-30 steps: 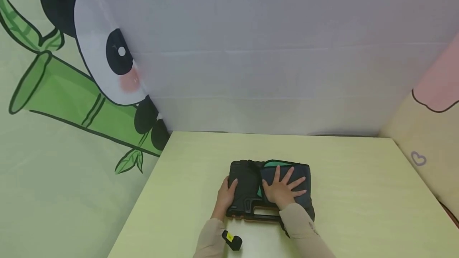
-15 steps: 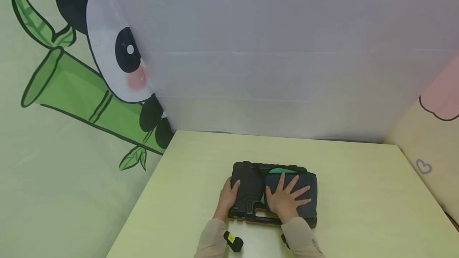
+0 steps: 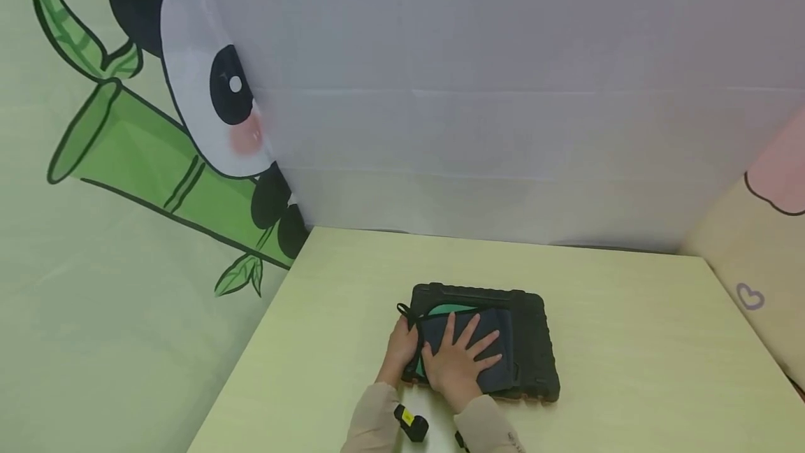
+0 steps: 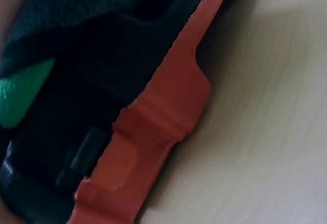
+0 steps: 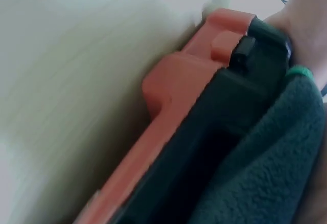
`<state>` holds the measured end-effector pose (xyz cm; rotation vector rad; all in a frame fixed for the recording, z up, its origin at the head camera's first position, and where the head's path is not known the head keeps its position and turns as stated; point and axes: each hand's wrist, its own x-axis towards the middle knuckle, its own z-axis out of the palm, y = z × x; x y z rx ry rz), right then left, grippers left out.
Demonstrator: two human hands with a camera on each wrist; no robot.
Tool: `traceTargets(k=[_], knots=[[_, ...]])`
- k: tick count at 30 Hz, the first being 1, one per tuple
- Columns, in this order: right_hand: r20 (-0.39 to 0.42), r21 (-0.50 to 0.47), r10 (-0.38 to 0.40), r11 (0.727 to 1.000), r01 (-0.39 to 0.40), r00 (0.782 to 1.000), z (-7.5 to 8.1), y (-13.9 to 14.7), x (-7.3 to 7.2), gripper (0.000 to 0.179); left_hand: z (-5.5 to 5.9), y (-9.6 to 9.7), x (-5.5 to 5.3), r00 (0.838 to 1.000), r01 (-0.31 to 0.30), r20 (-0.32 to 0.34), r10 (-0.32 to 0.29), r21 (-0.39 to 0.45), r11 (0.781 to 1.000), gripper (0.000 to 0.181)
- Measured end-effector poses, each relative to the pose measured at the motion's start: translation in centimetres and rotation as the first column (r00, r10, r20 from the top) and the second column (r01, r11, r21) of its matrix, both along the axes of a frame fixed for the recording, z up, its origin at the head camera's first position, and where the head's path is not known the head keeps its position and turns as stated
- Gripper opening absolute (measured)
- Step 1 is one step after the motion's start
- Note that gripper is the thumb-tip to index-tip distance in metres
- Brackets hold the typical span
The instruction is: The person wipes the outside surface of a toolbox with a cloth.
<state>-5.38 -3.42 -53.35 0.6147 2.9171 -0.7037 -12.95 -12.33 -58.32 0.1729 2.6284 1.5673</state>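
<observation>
A flat plastic tool case point(image 3: 534, 348) with a black lid and an orange lower half lies on the table. My left hand point(image 3: 401, 348) grips its left end, thumb uppermost. Spread flat, my right hand point(image 3: 455, 369) presses a folded dark blue cloth point(image 3: 501, 369) with a green side and a black loop onto the left and middle of the lid. In the right wrist view the cloth point(image 5: 265, 168) looks fuzzy and reaches near the case's front edge. A latch point(image 4: 89, 150) shows on the case front in the left wrist view. The cloth hides the case's handle.
The pale yellow table point(image 3: 629, 327) extends around the case. A white curtain point(image 3: 503, 89) hangs behind it, and a panda-printed cloth point(image 3: 189, 89) stands at the left. A small black device point(image 3: 411, 423) sits at my left wrist.
My right hand has slid the cloth from the right part of the lid to the left, baring the right end. My left hand keeps its hold. The head view has shifted slightly.
</observation>
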Motion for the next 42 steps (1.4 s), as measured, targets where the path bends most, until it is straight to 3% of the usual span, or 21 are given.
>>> traceTargets(k=[7,10,17,21,31,42], knots=[[0.047,-0.044,0.070,0.997,-0.067,0.996,0.1,2.3,1.1,0.078,0.0,-0.4,0.2,1.000,0.016,-0.005,-0.016,-0.018,1.000,0.049],[0.042,-0.058,0.073,0.996,-0.070,0.996,0.2,4.4,1.8,0.079,0.1,-0.5,0.2,0.999,0.040,-0.007,-0.040,-0.018,0.999,0.052],[0.053,-0.090,0.056,0.995,-0.051,0.997,-0.1,11.2,3.9,0.081,0.3,-0.5,-0.4,0.997,0.058,0.055,-0.058,0.005,0.998,0.060],[0.021,-0.067,0.030,0.997,-0.028,0.999,-0.9,12.7,4.4,0.081,0.5,-0.4,-0.7,0.997,0.061,0.047,-0.061,0.012,0.998,0.060],[-0.092,-0.051,-0.118,0.992,0.114,0.989,-1.9,7.9,4.5,0.083,0.5,-0.7,-0.7,0.997,0.053,0.058,-0.053,0.000,0.999,0.059],[-0.193,0.000,0.010,1.000,-0.010,0.981,-2.7,0.6,3.3,0.080,0.3,-0.7,-0.7,0.999,0.035,0.037,-0.035,0.001,0.999,0.056]])
